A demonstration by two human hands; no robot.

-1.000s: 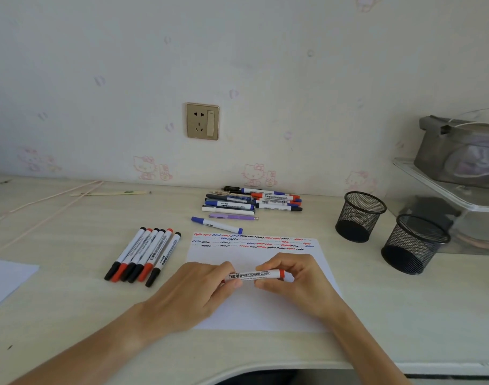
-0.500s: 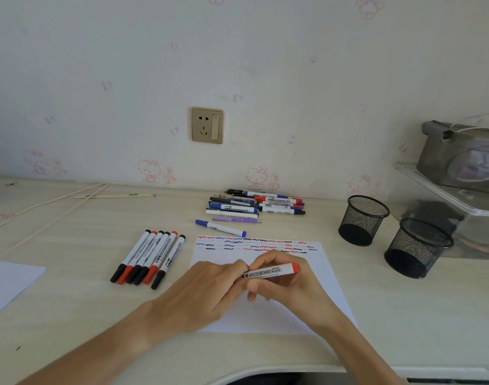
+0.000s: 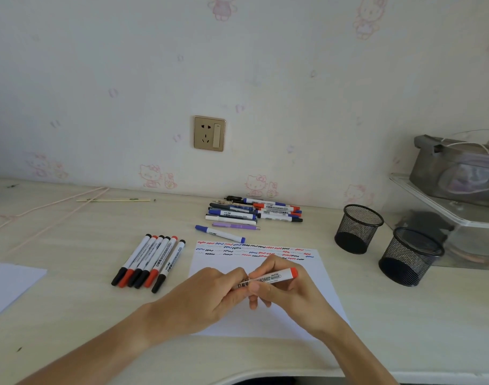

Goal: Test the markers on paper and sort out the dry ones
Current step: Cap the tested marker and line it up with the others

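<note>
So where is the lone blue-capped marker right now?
In the head view, the blue-capped marker lies alone on the desk, just beyond the paper's far-left corner and nearer than the marker pile.

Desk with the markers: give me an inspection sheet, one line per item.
Surface: pale wood-grain desk against a papered wall.
Job's things: test paper with red, blue and black squiggles along its far edge; red-ended whiteboard marker held over it; row of six markers left of the paper; pile of pens and markers behind it; lone blue marker.
Clutter: two empty mesh pen cups; second sheet; thin stick.
Hands: left hand and right hand both grip the marker.
Cables: pinkish cord at far left.
Surroundings: wall socket; clear shelf unit at right.
</note>
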